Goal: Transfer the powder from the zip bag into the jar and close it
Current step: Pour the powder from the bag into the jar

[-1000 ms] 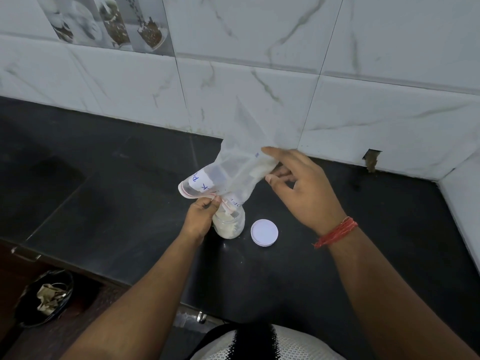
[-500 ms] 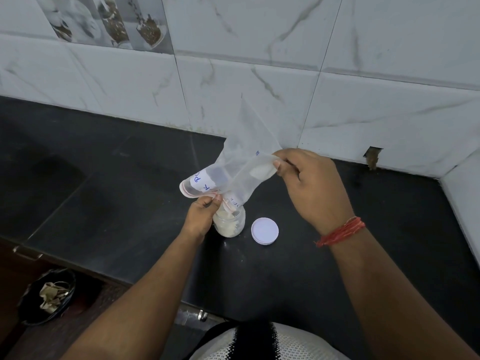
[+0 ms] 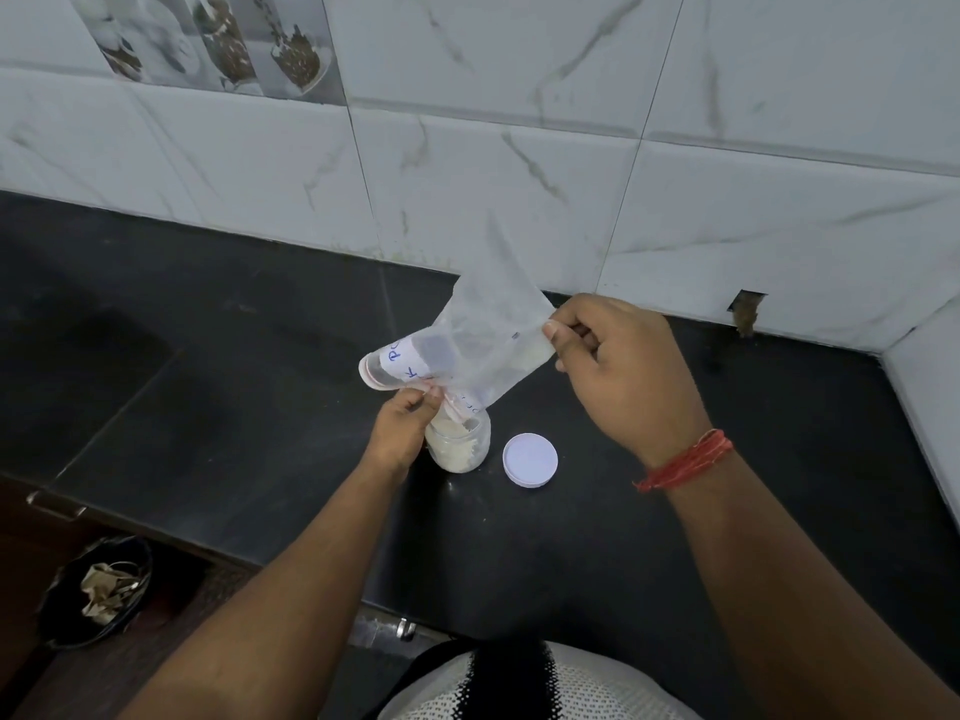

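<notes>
Overhead, zip bag (image 3: 483, 345) between hands, above jar (image 3: 460, 441)

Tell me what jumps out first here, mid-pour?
The bag, upended at centre over the open jar: the left hand pinches its mouth at the jar rim, the right hand pinches its raised edge. The white lid lies on the black counter, just right of the jar.
</notes>
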